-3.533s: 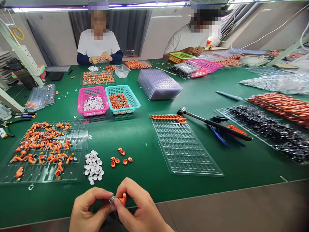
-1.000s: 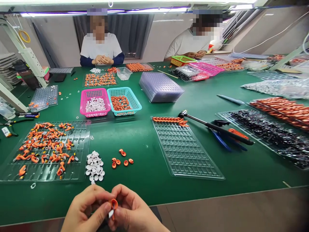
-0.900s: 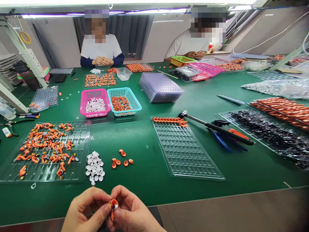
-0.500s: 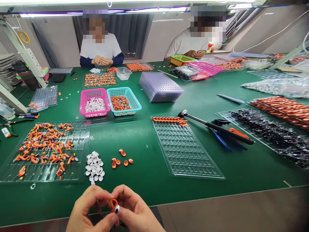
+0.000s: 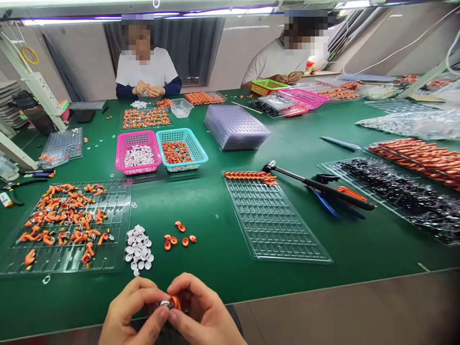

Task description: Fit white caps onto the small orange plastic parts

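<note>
Orange plastic ring-shaped part [image 5: 176,302] sits pinched between both hands at the bottom centre of the frame. Left hand [image 5: 131,314] and right hand [image 5: 201,314] press together around it, above the near edge of the green desk [image 5: 215,230]. White round caps [image 5: 138,249] lie just beyond.

No readable text anywhere from here. Trays, baskets, tools, walls: no labels, brands, nos. or signs that I can make out. Small white-and-yellow item at far left table edge [image 5: 5,199] may carry print, but it's too small and blurred to read. Workers' shirts plain, no logos visible.
</note>
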A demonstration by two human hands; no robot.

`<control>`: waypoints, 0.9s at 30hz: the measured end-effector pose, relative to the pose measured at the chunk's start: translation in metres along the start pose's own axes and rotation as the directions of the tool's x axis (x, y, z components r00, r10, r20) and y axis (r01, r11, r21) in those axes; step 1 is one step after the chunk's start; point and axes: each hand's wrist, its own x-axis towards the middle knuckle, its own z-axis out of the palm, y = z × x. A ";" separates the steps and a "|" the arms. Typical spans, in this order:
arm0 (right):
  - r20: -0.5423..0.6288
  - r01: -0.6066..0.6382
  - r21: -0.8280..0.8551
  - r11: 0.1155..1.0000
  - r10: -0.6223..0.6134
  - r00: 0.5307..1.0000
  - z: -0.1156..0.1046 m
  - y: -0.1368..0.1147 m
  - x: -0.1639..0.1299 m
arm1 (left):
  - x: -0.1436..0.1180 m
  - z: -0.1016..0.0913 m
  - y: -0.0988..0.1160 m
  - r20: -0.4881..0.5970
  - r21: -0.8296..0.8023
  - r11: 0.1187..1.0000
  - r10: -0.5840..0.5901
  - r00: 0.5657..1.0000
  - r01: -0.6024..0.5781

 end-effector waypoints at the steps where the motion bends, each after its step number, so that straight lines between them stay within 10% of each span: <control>1: -0.025 0.062 -0.104 0.993 -0.065 0.998 -0.001 0.000 0.000 | 0.001 -0.001 -0.001 0.017 0.007 1.000 0.014 1.000 -0.015; 8: 0.040 0.341 -0.618 0.708 -0.405 0.914 -0.004 -0.017 -0.001 | 0.000 0.002 -0.010 0.006 0.118 0.987 0.106 0.994 -0.106; 18: -0.161 0.086 -0.321 0.943 -0.144 0.976 -0.020 -0.035 0.001 | 0.087 -0.006 -0.010 0.312 0.665 0.645 0.217 0.925 -0.376; 22: -0.147 -0.078 -0.291 0.953 0.036 0.988 -0.021 -0.035 0.001 | 0.106 0.004 -0.015 0.364 0.685 0.621 0.163 0.917 -0.382; 27: -0.128 -0.025 -0.485 0.874 -0.043 0.991 -0.023 -0.040 0.002 | 0.092 0.007 -0.015 0.339 0.639 0.693 0.139 0.931 -0.336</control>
